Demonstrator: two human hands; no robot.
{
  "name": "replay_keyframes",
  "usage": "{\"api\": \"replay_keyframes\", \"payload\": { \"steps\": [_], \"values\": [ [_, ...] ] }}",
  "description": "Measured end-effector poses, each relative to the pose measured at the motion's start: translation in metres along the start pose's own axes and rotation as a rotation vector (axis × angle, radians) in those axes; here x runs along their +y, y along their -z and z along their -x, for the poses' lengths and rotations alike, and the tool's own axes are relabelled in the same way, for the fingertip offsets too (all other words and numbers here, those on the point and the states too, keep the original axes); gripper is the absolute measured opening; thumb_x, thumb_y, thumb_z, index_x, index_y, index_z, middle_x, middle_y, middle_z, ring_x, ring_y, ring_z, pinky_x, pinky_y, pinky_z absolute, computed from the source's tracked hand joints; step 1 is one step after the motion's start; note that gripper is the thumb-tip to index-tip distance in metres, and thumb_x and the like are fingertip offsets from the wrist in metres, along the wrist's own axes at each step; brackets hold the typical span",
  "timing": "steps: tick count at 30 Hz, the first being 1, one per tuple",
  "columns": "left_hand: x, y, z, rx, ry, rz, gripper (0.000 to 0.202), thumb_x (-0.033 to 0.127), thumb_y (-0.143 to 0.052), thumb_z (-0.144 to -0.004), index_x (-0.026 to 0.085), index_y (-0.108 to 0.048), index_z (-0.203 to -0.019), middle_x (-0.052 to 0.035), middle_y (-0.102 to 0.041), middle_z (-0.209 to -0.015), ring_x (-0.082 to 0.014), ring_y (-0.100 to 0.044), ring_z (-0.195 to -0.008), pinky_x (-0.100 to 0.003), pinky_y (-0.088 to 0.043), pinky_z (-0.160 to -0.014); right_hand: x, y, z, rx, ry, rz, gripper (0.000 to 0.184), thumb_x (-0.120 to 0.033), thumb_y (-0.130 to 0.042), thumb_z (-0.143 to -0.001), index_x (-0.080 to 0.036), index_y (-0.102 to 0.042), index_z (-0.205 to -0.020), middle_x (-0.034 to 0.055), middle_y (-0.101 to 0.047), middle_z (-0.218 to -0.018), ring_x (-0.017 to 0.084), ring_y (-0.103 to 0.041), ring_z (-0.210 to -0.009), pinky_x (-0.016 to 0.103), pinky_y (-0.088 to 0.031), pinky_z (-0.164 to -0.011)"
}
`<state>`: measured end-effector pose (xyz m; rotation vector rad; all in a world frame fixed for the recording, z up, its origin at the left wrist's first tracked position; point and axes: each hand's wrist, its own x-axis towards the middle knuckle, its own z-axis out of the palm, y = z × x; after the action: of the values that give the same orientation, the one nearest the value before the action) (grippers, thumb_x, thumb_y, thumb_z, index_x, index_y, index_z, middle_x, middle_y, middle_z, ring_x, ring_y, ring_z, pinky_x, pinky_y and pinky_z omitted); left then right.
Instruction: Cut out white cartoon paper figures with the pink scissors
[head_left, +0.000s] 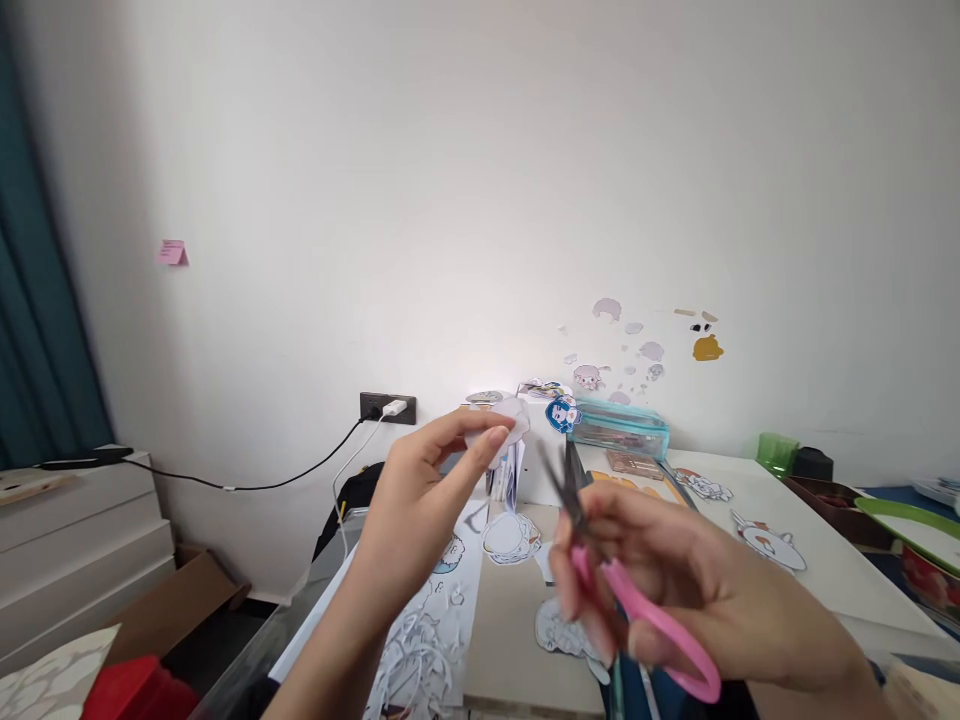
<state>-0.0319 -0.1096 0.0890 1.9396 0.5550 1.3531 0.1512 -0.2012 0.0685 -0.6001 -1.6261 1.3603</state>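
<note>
Between the thumb and fingers of my left hand [435, 500] is a small white paper cutout [514, 418], raised above the table. My right hand [667, 570] grips pink-handled scissors [637, 605], their dark blades parted and pointing up and away from me. The blades stand apart from the paper, to its right. Below my hands, more paper cutouts [511, 538] lie on a beige board [510, 630]. Thin curled paper scraps [420, 660] are heaped on a white printed sheet to the left of the board.
A clear teal pencil case [622, 428] sits against the wall behind my hands. Cutouts [769, 545] lie on the white tabletop at right, near a green-rimmed bowl [911, 525]. A wall socket [388, 407] with plugged cables is at left, above a cardboard box [172, 605].
</note>
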Motion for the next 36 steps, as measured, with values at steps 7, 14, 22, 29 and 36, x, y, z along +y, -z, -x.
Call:
{"api": "replay_keyframes", "payload": {
  "steps": [7,14,22,29,36],
  "values": [
    [0.002,-0.003,0.003,-0.009,0.098,0.127,0.008,0.026,-0.072,-0.074,0.019,-0.072,-0.078,-0.003,-0.071,-0.079,-0.0162,-0.061,-0.07,-0.024,-0.045,-0.058,-0.006,0.019,0.0,0.244,-0.056,0.354,0.026,-0.032,-0.077,-0.068,-0.018,-0.058,-0.079,-0.0068,-0.041,-0.061,0.009,-0.033,-0.054,0.021,-0.03,-0.048],
    [0.01,-0.002,0.008,-0.028,0.23,0.284,0.006,0.022,-0.07,-0.074,0.023,-0.076,-0.077,-0.001,-0.072,-0.073,-0.0133,-0.061,-0.065,-0.021,-0.045,-0.055,-0.013,0.009,-0.001,0.151,-0.178,0.383,0.009,-0.017,-0.067,-0.064,-0.015,-0.062,-0.071,-0.0082,-0.039,-0.051,0.007,-0.029,-0.045,0.023,-0.025,-0.045],
    [0.011,-0.002,0.009,-0.064,0.187,0.41,0.012,0.015,-0.072,-0.073,0.025,-0.077,-0.072,0.0027,-0.073,-0.07,-0.0071,-0.061,-0.066,-0.011,-0.045,-0.058,-0.009,0.012,0.003,0.111,-0.192,0.408,0.01,-0.013,-0.06,-0.066,-0.014,-0.065,-0.074,-0.0078,-0.039,-0.05,0.007,-0.032,-0.044,0.024,-0.026,-0.044],
    [0.013,0.001,0.011,-0.099,0.178,0.333,0.012,0.018,-0.071,-0.076,0.028,-0.077,-0.078,0.0033,-0.073,-0.071,-0.0079,-0.062,-0.065,-0.012,-0.047,-0.058,-0.008,0.015,0.004,0.098,-0.197,0.466,0.012,-0.014,-0.059,-0.068,-0.014,-0.067,-0.076,-0.0074,-0.039,-0.05,0.008,-0.029,-0.045,0.026,-0.022,-0.044],
    [0.015,0.0,0.014,-0.07,0.117,0.249,0.02,0.019,-0.07,-0.079,0.032,-0.074,-0.092,0.0035,-0.072,-0.083,-0.0089,-0.061,-0.072,-0.014,-0.048,-0.061,-0.011,0.013,0.011,0.087,-0.231,0.482,0.013,-0.015,-0.06,-0.065,-0.012,-0.067,-0.076,-0.0069,-0.038,-0.05,0.007,-0.029,-0.044,0.024,-0.022,-0.043]
  ]
}}
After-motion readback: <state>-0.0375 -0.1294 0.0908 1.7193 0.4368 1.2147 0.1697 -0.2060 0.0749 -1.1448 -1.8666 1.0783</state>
